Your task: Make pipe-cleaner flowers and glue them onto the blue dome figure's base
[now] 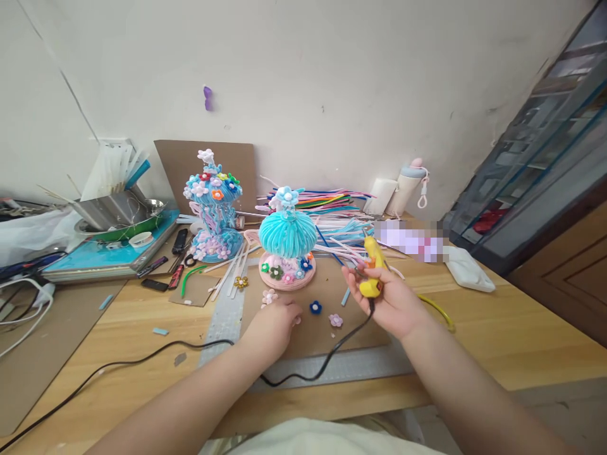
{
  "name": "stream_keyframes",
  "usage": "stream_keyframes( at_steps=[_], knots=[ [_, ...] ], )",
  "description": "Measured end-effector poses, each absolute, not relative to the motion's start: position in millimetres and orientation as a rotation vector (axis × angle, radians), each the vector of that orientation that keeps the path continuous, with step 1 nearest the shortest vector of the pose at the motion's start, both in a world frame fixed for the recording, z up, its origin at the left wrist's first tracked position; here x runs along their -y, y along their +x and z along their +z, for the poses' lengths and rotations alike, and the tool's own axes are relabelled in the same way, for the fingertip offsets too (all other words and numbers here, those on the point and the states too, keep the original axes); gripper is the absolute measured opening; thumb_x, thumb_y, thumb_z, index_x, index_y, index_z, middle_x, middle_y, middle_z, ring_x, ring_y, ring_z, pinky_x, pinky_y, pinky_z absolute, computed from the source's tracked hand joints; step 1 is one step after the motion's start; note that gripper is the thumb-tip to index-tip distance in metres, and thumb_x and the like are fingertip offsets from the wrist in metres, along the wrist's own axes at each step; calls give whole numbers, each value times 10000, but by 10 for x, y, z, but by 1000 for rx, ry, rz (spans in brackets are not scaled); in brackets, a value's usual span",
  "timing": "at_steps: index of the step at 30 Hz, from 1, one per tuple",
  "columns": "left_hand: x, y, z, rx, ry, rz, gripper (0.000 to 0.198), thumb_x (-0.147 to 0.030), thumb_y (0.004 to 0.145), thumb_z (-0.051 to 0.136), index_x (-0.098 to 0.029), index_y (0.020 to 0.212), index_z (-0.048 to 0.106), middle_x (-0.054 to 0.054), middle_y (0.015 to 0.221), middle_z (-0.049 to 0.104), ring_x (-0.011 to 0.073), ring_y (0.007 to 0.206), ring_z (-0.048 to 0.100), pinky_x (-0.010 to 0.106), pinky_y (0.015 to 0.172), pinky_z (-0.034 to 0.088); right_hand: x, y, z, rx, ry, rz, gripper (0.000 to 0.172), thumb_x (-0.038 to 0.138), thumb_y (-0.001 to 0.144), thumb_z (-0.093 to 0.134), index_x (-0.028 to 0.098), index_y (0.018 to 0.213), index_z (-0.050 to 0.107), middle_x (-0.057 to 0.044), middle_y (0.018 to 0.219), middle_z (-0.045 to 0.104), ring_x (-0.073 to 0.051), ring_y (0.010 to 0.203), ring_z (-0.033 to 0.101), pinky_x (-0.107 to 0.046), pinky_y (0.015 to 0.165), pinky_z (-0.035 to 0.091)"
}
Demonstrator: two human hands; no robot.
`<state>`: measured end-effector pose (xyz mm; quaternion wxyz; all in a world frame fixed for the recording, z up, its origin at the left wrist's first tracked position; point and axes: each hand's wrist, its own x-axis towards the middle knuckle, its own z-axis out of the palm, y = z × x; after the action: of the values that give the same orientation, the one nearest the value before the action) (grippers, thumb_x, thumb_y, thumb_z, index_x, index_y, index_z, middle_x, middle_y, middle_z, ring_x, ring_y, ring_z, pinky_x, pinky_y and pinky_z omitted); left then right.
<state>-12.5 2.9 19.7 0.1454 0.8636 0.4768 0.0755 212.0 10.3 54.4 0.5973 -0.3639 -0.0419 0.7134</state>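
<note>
In the head view my right hand [396, 300] is closed around a yellow hot glue gun [371, 287], its nozzle up and a black cord running from its lower end. My left hand [279, 319] rests low over the cardboard with fingers curled and fingertips hidden. Just beyond its knuckles is a pale pink pipe-cleaner flower [269, 297]. A dark blue flower [315, 308] and a lilac flower [336, 320] lie to its right. Behind them stands a pipe-cleaner piece with a turquoise dome [287, 234], on a round pink base [276, 284] set with small flowers.
A blue flowered pipe-cleaner piece [213, 202] stands at the left. Bundled pipe cleaners [336, 230] lie at the back. A gold flower [241, 282] is near the mat's left side. The black cord [156, 346] crosses the table. A metal pot [114, 208] and a bottle [405, 189] stand farther out.
</note>
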Motion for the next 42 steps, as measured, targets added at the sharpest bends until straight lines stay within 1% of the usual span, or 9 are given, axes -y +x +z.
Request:
stream_keyframes(
  at_steps=[4, 10, 14, 16, 19, 22, 31, 38, 42],
  knots=[
    [-115, -190, 143, -1453, 2326, 408, 307, -214, 792, 549, -208, 1091, 620, 97, 1105, 615, 229, 948, 588, 302, 759, 460, -253, 2129, 698, 104, -798, 1598, 167, 45, 802, 464, 182, 857, 541, -72, 891, 648, -152, 847, 670, -226, 592, 597],
    [-228, -456, 229, -1507, 2118, 721, 249, -178, 790, 498, -214, 980, 653, 27, 815, 637, 160, 703, 575, 264, 645, 428, -203, 2277, 404, -82, -791, 1751, 137, 60, 803, 439, 188, 794, 487, 18, 622, 527, -63, 478, 531, -140, 386, 503],
    [-326, -664, 218, -1572, 1949, 827, 210, -282, 776, 534, -226, 932, 662, -19, 648, 570, 161, 636, 539, 273, 618, 401, -193, 2316, 149, -103, -823, 1724, 154, 53, 809, 421, 197, 762, 451, 33, 577, 486, -57, 437, 508, -134, 377, 483],
    [-405, -754, 151, -1601, 1831, 934, 211, -302, 779, 520, -230, 911, 668, -11, 685, 590, 183, 711, 559, 294, 672, 409, -195, 2297, 81, -81, -856, 1672, 154, 53, 803, 437, 201, 796, 476, 10, 624, 544, -75, 486, 568, -160, 418, 523],
    [-557, -836, 30, -1607, 1685, 1009, 262, -247, 781, 475, -216, 987, 634, 20, 848, 653, 213, 874, 590, 338, 788, 425, -205, 2218, 55, -4, -821, 1630, 206, 60, 775, 453, 193, 917, 520, -100, 889, 653, -188, 828, 683, -287, 608, 605],
    [-718, -838, -37, -1556, 1563, 1021, 458, -91, 683, 458, -184, 1122, 549, 67, 1060, 659, 217, 1038, 581, 350, 863, 436, -272, 2096, 79, 80, -723, 1715, 308, 112, 736, 474, 159, 1034, 532, -186, 1119, 615, -295, 1087, 597, -432, 781, 577],
    [-864, -707, 4, -1506, 1319, 1014, 781, -2, 523, 407, -112, 1294, 356, 142, 1143, 658, 257, 1056, 620, 379, 813, 511, -784, 1750, 11, 138, -826, 1671, 320, 140, 675, 466, 142, 966, 601, -123, 949, 690, -211, 957, 655, -323, 771, 565],
    [-898, -734, -67, -1547, 1447, 1010, 691, -8, 571, 419, -178, 1241, 427, 86, 1107, 676, 200, 1069, 611, 341, 886, 471, -724, 1676, -71, 151, -746, 1706, 314, 129, 655, 450, 145, 935, 590, -128, 1001, 688, -222, 1033, 628, -369, 860, 530],
    [-787, -714, -3, -1747, 1570, 1014, 301, -242, 635, 621, -199, 933, 611, 105, 1081, 637, 313, 1131, 522, 462, 984, 342, -675, 1708, -108, 127, -728, 1717, 324, 133, 662, 457, 145, 962, 581, -149, 1051, 677, -227, 1050, 623, -378, 864, 529]
  ],
)
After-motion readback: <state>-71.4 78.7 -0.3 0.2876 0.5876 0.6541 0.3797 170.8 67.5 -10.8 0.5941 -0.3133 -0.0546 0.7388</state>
